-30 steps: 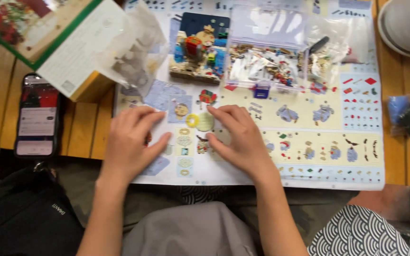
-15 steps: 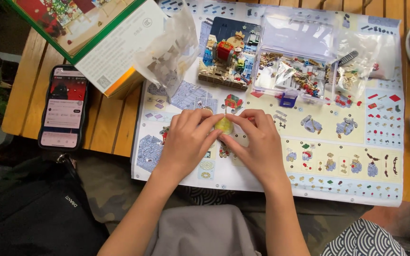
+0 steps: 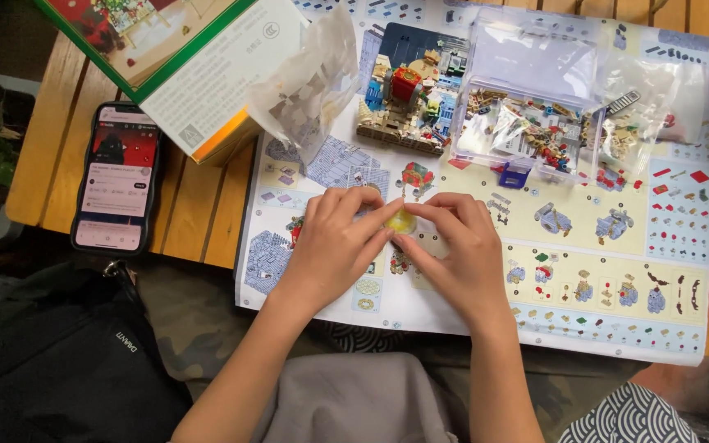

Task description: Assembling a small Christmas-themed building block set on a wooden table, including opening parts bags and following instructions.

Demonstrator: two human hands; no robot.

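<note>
My left hand (image 3: 340, 246) and my right hand (image 3: 457, 250) meet over a large printed instruction sheet (image 3: 601, 279) and together pinch a small round yellow piece (image 3: 401, 220) between their fingertips. The piece is mostly hidden by the fingers. Just beyond the hands stands a partly built brick model (image 3: 408, 94) with a red block on top, on a tan base.
A clear plastic box (image 3: 527, 123) of small loose bricks sits right of the model, with clear bags (image 3: 309, 78) beside it. A green-edged cardboard box (image 3: 182, 57) and a phone (image 3: 116, 184) with a lit screen lie left on the wooden slat table (image 3: 198, 213). A black bag (image 3: 59, 361) is lower left.
Both hands rose from lying flat on the sheet and came together, fingertips closing on the yellow piece. The view shifted, so everything sits further right and lower.
</note>
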